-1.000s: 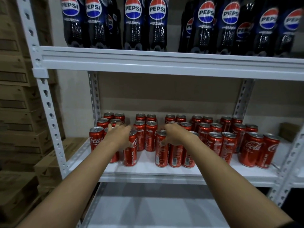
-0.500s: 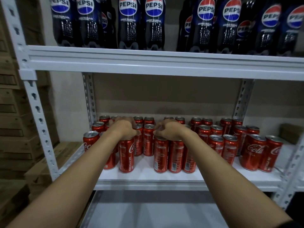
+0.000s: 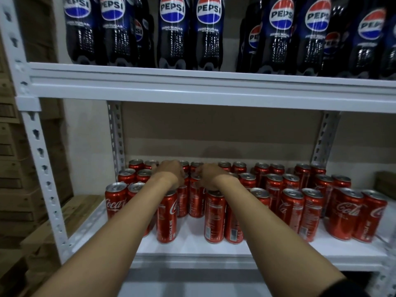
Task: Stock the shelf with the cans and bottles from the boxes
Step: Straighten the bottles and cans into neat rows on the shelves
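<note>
At nine o'clock, stacked cardboard boxes [image 3: 19, 189] stand just outside the white shelf post [image 3: 40, 159]. Red Coca-Cola cans [image 3: 291, 206] stand upright on the middle shelf [image 3: 192, 247], several rows deep from its left end to about three o'clock, where two cans sit slightly apart from the rest. At the left front corner one can [image 3: 115, 200] stands by the post, label facing you.

Your left hand [image 3: 170, 174] reaches in from seven o'clock, palm down, over the cans just left of centre. Its fingers curl down over the can tops in the second and third rows; the wrist hides them, so you cannot tell whether they grip a can or only rest on the lids. Directly below that wrist a front-row can reading RECYCLE ME [image 3: 167, 217] stands free of the hand.

Your right hand [image 3: 211, 175] comes in from five o'clock and lies just beside the left one, knuckles nearly touching at the centre of the shelf. Its fingers also fold down among the can tops, and you cannot tell whether they hold anything. Two front cans [image 3: 215, 217] stand under that forearm.

On the shelf above, at twelve o'clock, dark Pepsi bottles [image 3: 172, 33] stand in a row from left to right, with a gap just right of centre. At four o'clock the front of the middle shelf shows bare white
</note>
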